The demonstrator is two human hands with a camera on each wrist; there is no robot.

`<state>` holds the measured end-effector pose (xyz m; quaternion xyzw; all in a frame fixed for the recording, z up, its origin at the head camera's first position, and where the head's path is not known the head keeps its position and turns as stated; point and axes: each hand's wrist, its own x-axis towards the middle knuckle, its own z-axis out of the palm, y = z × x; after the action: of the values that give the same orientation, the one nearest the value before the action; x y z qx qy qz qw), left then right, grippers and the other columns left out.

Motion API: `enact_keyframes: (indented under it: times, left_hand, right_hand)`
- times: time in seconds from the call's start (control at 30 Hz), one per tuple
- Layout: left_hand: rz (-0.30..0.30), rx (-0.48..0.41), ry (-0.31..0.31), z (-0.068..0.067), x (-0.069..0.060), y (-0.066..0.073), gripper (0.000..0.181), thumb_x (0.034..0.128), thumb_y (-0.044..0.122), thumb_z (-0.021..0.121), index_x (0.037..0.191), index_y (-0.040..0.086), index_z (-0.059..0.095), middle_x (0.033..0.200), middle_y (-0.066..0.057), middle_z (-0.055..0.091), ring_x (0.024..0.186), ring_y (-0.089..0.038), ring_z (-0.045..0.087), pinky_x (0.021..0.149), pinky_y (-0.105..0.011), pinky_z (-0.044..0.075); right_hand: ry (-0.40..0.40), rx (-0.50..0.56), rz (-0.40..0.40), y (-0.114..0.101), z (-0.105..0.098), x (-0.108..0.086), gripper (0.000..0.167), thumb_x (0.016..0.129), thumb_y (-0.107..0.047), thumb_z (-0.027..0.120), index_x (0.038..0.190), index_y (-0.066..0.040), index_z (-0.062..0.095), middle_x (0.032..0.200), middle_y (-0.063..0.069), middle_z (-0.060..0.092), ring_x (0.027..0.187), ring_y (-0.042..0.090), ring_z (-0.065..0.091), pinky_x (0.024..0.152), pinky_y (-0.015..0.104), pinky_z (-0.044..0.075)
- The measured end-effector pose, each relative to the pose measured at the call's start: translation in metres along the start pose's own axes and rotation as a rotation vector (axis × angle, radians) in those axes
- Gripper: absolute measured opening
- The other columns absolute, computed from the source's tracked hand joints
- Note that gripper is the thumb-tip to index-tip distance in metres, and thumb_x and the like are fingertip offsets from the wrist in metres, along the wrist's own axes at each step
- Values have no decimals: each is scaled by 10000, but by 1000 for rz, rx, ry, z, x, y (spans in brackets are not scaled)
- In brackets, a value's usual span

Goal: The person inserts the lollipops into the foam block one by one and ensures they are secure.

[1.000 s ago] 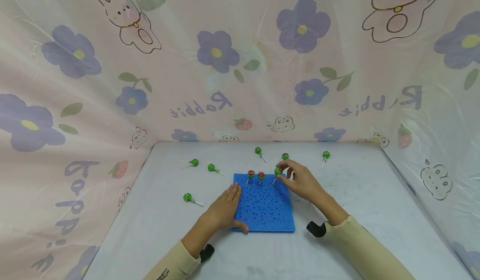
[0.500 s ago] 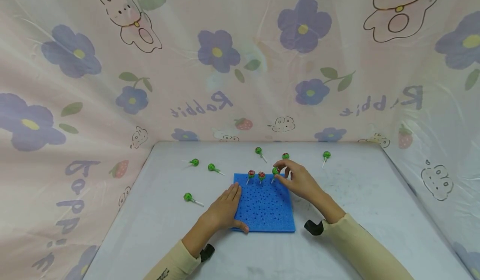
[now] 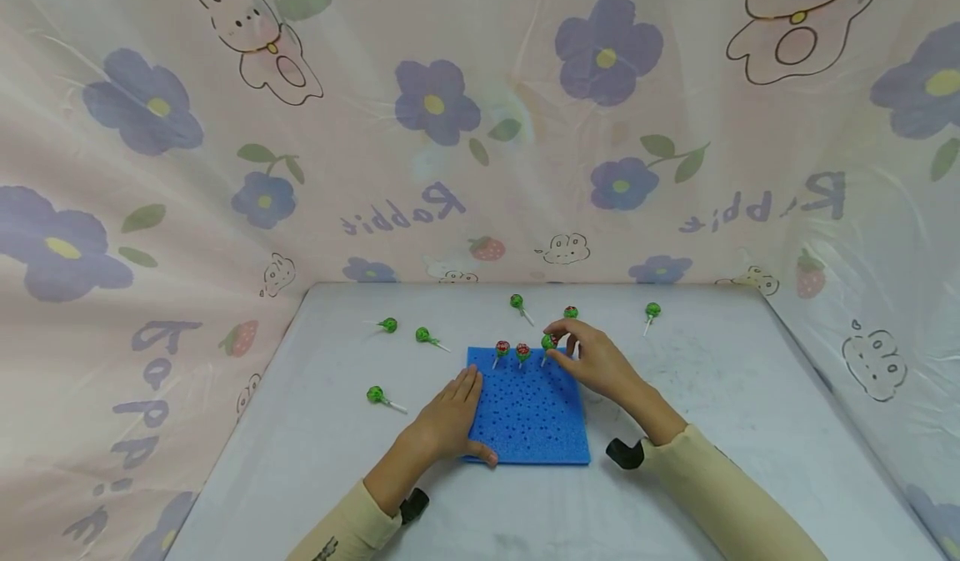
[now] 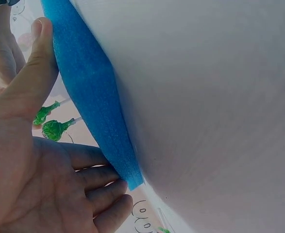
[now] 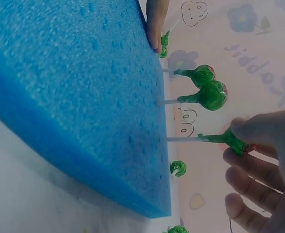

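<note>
A blue foam block (image 3: 531,415) dotted with small holes lies on the table. Along its far edge two lollipops (image 3: 502,349) (image 3: 522,352) stand upright, sticks down in the foam. My right hand (image 3: 596,361) pinches the green-wrapped head of a third lollipop (image 5: 235,142) between thumb and fingers; its stick tip meets the foam surface in the right wrist view, though whether it is inserted I cannot tell. My left hand (image 3: 447,415) lies flat along the block's left edge, fingers straight, thumb at the near edge.
Loose lollipops lie around the block: one to the left (image 3: 376,394), two at the back left (image 3: 423,335) (image 3: 388,325), one behind the block (image 3: 517,302), another behind my right hand (image 3: 571,313) and one at the back right (image 3: 652,309). A printed curtain (image 3: 525,211) hangs behind the table.
My right hand has shifted slightly left along the foam's far edge with the pinched lollipop. The left hand and the two standing lollipops have stayed in place.
</note>
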<state>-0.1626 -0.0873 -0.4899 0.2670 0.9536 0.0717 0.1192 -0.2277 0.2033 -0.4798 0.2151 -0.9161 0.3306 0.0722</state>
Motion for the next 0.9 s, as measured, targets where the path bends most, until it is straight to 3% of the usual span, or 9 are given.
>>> enact_keyframes:
  times: [0.9]
  left_hand:
    - [-4,-18,1,3,1,-1,1294,769,649,883,1663,-63,276,1758,-232,221,1639,-370,213,1313,-476,276]
  right_hand:
    - [-19,-17,-48,1,5,1,348,975,-145,815,1296,-93,689,1167,18,733,855,123,607,689,285,513]
